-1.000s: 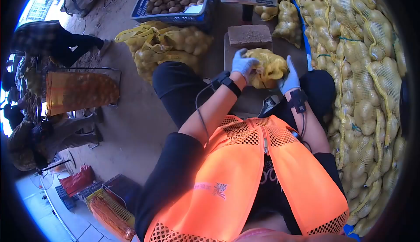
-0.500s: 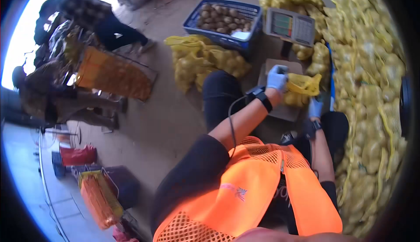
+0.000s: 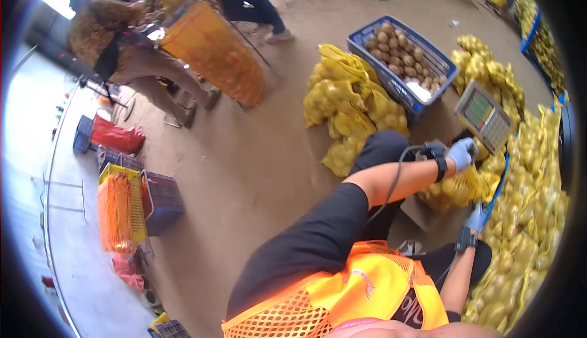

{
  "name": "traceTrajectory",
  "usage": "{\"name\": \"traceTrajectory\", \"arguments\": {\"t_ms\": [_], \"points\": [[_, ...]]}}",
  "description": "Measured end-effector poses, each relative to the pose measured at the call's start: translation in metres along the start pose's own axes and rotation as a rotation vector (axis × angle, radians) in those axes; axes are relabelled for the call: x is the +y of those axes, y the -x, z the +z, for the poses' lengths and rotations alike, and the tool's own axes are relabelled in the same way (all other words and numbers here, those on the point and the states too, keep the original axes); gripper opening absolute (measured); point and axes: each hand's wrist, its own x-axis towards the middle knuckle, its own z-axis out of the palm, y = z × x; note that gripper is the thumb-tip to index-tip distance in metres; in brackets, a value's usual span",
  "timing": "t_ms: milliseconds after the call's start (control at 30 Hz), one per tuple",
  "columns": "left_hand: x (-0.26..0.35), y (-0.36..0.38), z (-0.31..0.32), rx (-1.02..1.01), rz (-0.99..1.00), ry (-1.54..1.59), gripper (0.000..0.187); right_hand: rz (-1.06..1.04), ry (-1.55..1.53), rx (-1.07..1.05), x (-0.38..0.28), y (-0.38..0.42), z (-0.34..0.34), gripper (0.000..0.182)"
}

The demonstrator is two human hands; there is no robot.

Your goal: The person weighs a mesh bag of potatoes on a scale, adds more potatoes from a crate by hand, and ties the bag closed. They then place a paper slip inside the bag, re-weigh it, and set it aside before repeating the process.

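Observation:
My left hand (image 3: 461,153), in a pale blue glove, is closed on the upper edge of a yellow mesh bag (image 3: 458,188) of potatoes. At the bag's lower right side, my right hand (image 3: 476,217), gloved too, has its fingers closed on the netting; they show only in part. The bag rests over the platform (image 3: 422,213) of a scale, which it and my arm partly cover. Beyond my left hand stands the scale's tilted display and keypad (image 3: 483,117).
A blue crate (image 3: 422,96) of loose potatoes stands beyond the scale, with filled yellow bags (image 3: 351,109) beside it. More filled bags (image 3: 520,234) line the right. Two people work at the upper left near an orange mesh sack (image 3: 214,51). Crates (image 3: 162,200) stand at the left.
The view has swung, so the scale, crate and bags sit further right and lower. Both hands remain at the yellow mesh bag, whose stretched netting now looks more bunched.

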Motion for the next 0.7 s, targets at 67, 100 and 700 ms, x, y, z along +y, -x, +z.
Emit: {"name": "traceTrajectory", "arguments": {"t_ms": [67, 100, 700], "points": [[0.007, -0.002, -0.012, -0.028, 0.034, -0.178, 0.019, 0.033, 0.325, 0.016, -0.021, 0.011, 0.004, 0.033], [0.011, -0.001, -0.012, -0.058, -0.012, -0.197, 0.02, 0.079, 0.476, 0.024, -0.029, 0.017, 0.006, 0.033], [0.053, 0.006, -0.054, 0.099, 0.215, -0.792, 0.044, -0.108, 0.312, 0.203, -0.042, 0.039, -0.015, 0.066]]}}
